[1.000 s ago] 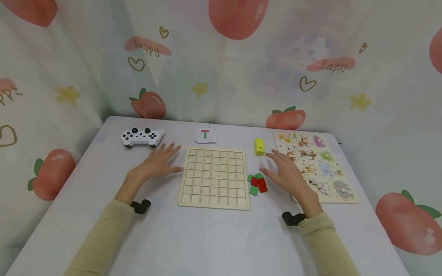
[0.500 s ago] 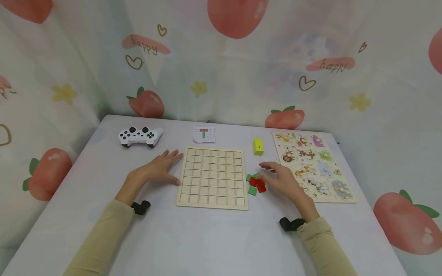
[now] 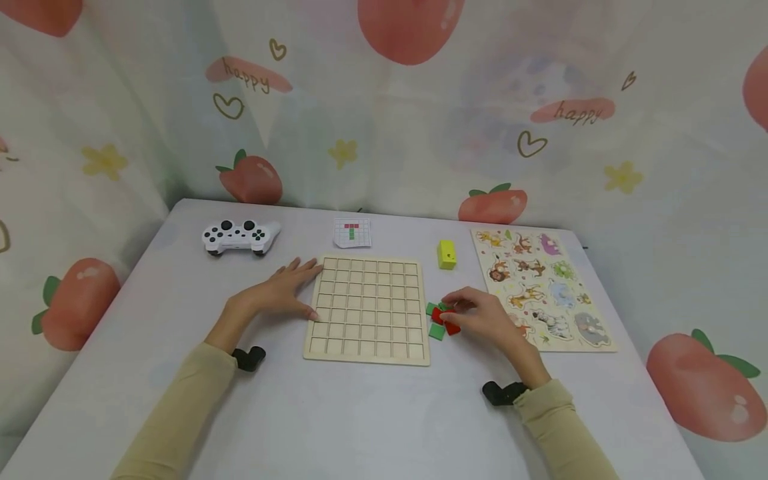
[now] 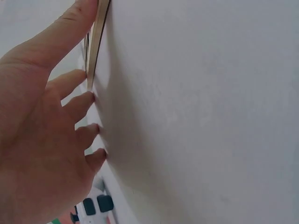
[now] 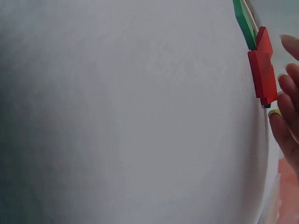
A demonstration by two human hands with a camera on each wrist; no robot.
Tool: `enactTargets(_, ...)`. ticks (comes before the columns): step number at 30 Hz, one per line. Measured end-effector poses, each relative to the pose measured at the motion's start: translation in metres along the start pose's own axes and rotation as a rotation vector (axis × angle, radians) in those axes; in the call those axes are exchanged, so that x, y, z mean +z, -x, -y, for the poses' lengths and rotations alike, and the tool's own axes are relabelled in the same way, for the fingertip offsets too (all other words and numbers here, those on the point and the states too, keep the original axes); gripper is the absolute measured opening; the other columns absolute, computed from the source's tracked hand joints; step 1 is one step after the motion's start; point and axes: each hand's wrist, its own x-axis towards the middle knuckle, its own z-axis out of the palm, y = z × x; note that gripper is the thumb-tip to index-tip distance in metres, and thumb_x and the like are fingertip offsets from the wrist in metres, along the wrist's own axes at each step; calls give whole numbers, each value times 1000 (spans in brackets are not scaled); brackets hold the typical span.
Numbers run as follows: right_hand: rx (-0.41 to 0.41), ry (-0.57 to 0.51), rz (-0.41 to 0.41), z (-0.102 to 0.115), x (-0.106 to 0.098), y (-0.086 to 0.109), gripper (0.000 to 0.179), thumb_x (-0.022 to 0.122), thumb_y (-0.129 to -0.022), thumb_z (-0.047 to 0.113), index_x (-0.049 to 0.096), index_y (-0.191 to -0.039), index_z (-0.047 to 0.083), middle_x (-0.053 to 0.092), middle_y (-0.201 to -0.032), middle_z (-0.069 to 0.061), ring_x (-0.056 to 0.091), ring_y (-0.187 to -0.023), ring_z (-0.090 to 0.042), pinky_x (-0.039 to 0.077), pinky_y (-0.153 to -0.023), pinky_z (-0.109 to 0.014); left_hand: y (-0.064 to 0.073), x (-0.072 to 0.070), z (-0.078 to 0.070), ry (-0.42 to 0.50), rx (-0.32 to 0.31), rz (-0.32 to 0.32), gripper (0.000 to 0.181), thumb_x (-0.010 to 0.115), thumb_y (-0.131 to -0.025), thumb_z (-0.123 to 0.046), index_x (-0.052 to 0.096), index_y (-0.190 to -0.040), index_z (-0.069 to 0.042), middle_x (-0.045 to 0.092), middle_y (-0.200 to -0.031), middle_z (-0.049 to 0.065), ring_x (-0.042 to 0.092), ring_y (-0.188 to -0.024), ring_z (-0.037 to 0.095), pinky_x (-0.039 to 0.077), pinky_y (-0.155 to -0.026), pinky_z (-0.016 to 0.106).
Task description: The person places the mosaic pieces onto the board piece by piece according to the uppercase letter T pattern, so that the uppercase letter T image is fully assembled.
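A light wooden grid board (image 3: 370,308) lies flat on the white table. My left hand (image 3: 276,290) rests at its left side, fingers spread, with thumb and fingertips right at the board's edge (image 4: 97,44) in the left wrist view. To the right of the board, several red and green square tiles lie in a small heap, among them a green tile (image 3: 437,331) and a red tile (image 5: 264,74). Over that heap is my right hand (image 3: 485,319), its thumb and bent forefinger reaching down close to the red tiles. In the right wrist view a gap shows between thumb and fingers.
Behind the board lies a paper card (image 3: 353,233) printed with a red and green T pattern. A white game controller (image 3: 241,237) is at the back left. A yellow block (image 3: 447,255) stands behind the tiles, and an animal puzzle board (image 3: 543,288) lies on the right.
My right hand has come left and down over the tiles, its fingers drawing closer together. My left hand has moved slightly nearer, onto the board's left edge.
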Motion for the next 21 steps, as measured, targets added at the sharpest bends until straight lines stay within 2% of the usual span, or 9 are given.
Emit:
enactTargets(7, -7, 26, 25, -1, 5, -3, 28, 80, -90, 23, 74, -114, 9, 74, -107, -6, 66, -96, -21, 56, -80, -27, -6, 1, -1, 17, -15, 12, 111, 87, -80, -42, 22, -165, -13, 9, -174, 9, -6, -160, 41, 2, -128, 63)
enactTargets(14, 5, 75, 53, 1, 10, -7, 30, 81, -89, 23, 76, -115, 10, 72, -107, -5, 60, -92, -20, 52, -78, -28, -5, -1, -4, 18, -1, 27, 110, 86, -81, -40, 22, -165, -9, 8, -174, 13, -5, -159, 43, 1, -129, 62)
enactTargets(21, -30, 102, 82, 2, 11, -10, 23, 80, -89, 16, 76, -111, 8, 70, -106, -6, 57, -89, -19, 52, -75, -29, -3, 0, -6, 38, 1, 20, 109, 86, -81, -37, 22, -164, -7, 8, -173, 15, -5, -159, 42, -2, -129, 60)
